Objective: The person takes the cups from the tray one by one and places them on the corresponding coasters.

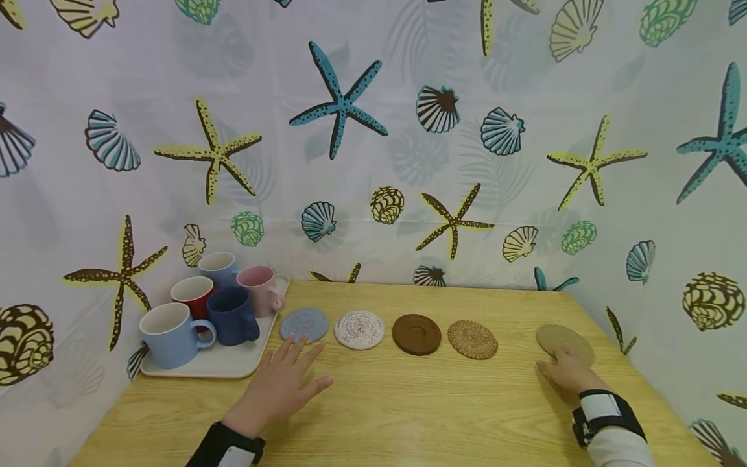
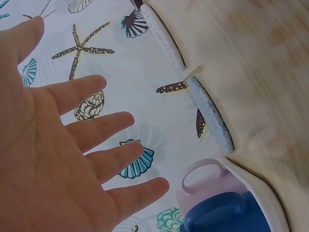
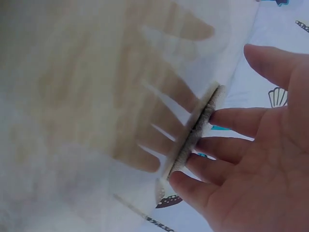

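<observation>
My right hand (image 1: pixel 567 373) touches a round beige coaster (image 1: pixel 574 342) on the right side of the table. In the right wrist view its fingers (image 3: pixel 227 147) reach straight to the coaster (image 3: pixel 195 130), with the thumb held apart. The left hand (image 1: pixel 280 383) has its fingers spread and holds nothing; it is nearest the round grey-blue coaster (image 1: pixel 304 324). To the right of that one lie a speckled white coaster (image 1: pixel 359 329), a brown coaster (image 1: pixel 416 335) and a woven tan coaster (image 1: pixel 473 339), side by side.
A white tray (image 1: pixel 233 371) at the left carries several mugs, among them a light blue mug (image 1: pixel 169 337), a dark blue mug (image 1: pixel 230 318) and a pink mug (image 1: pixel 257 288). A curtain (image 1: pixel 373 168) printed with starfish and shells hangs behind the wooden table (image 1: pixel 397 408).
</observation>
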Demonstrator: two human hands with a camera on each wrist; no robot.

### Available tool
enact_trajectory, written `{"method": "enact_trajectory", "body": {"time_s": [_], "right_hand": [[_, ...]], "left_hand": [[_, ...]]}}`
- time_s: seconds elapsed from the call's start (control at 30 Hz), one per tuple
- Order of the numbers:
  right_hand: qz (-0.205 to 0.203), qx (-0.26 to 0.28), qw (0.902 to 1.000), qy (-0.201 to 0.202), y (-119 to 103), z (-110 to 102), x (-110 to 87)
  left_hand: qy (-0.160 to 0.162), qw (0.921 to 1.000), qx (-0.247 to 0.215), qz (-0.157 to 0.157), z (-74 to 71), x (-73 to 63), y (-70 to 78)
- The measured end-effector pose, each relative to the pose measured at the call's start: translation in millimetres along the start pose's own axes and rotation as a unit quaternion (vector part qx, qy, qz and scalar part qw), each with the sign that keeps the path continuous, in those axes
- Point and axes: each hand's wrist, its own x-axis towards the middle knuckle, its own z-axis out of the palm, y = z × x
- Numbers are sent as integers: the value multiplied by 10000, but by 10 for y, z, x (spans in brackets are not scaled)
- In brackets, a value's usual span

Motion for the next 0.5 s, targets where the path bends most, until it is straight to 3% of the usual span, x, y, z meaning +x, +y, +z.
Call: {"method": "enact_trajectory", "body": {"time_s": [0.2,0.5], "right_hand": [[-100,-34,9998,-192,-152,-36,-5],[-317,-151,9993,118,-311,74,35]], "left_hand": [[15,10000,12,30,1,-6,-18],[-44,9999,92,13,15,0,-14]]}}
